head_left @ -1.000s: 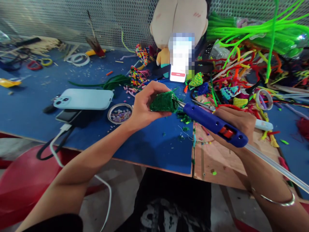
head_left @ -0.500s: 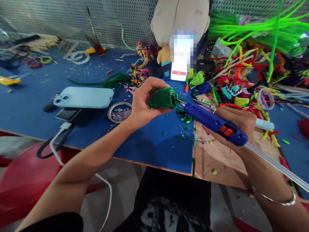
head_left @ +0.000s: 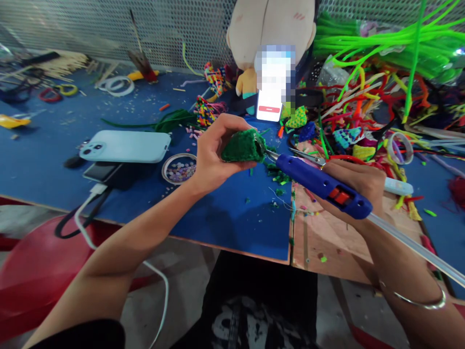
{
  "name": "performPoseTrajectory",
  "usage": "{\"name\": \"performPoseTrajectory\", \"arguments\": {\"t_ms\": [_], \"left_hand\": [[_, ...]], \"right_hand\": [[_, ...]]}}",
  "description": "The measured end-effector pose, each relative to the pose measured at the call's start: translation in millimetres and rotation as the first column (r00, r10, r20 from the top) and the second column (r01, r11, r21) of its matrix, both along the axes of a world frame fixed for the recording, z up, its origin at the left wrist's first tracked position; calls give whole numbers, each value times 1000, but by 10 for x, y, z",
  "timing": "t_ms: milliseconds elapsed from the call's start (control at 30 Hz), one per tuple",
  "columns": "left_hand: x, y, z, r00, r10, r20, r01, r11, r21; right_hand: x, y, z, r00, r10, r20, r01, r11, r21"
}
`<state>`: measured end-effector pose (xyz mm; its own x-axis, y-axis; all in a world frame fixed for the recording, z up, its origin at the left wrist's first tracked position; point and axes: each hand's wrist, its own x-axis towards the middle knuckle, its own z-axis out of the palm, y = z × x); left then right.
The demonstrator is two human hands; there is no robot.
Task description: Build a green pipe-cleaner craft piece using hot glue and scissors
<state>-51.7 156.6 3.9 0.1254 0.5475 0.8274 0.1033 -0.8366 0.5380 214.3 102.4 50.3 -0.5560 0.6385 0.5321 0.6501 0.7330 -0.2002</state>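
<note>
My left hand (head_left: 214, 155) is closed around a fuzzy dark green tube-like piece (head_left: 240, 147), its dark open end turned to the right. Gripped in my right hand (head_left: 359, 186) is a blue hot glue gun (head_left: 308, 179) with a red part on its side and a long clear glue stick (head_left: 414, 249) running out of its back. The metal nozzle (head_left: 271, 155) points left, at the rim of the green piece's opening; whether it touches cannot be made out. Scissors (head_left: 308, 157) lie just beyond the glue gun.
A light blue phone (head_left: 127, 146) and a bowl of beads (head_left: 180, 170) sit to the left. Behind are a lit phone (head_left: 269, 92) and a plush doll (head_left: 247, 87). Tangled pipe cleaners (head_left: 363, 106) cover the right side. A red stool (head_left: 47, 271) stands at lower left.
My left hand and the green piece have shifted very slightly left. The glue gun has moved a touch left with them; both grips are unchanged.
</note>
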Motion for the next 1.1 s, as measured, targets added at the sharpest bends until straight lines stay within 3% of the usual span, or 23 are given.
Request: {"name": "performPoseTrajectory", "arguments": {"t_ms": [233, 500, 667, 800, 1000, 1100], "left_hand": [[26, -33, 22, 999, -10, 48, 10, 1000, -5], [29, -50, 48, 999, 48, 1, -48, 999, -5], [29, 3, 6, 997, 49, 63, -51, 998, 31], [-5, 102, -72, 976, 96, 196, -100, 995, 11], [44, 37, -74, 982, 70, 174, -67, 998, -23], [103, -53, -28, 981, 88, 172, -87, 996, -14]], "right_hand": [[14, 35, -32, 1000, 11, 10, -12, 1000, 16], [5, 55, -24, 999, 44, -12, -44, 999, 5], [9, 114, -60, 997, 32, 73, -28, 998, -60], [-60, 147, -139, 981, -34, 190, 55, 992, -109], [-285, 94, -274, 883, -183, 431, 256, 960, -117], [-358, 80, -337, 864, -238, 444, 315, 943, -108]]}}
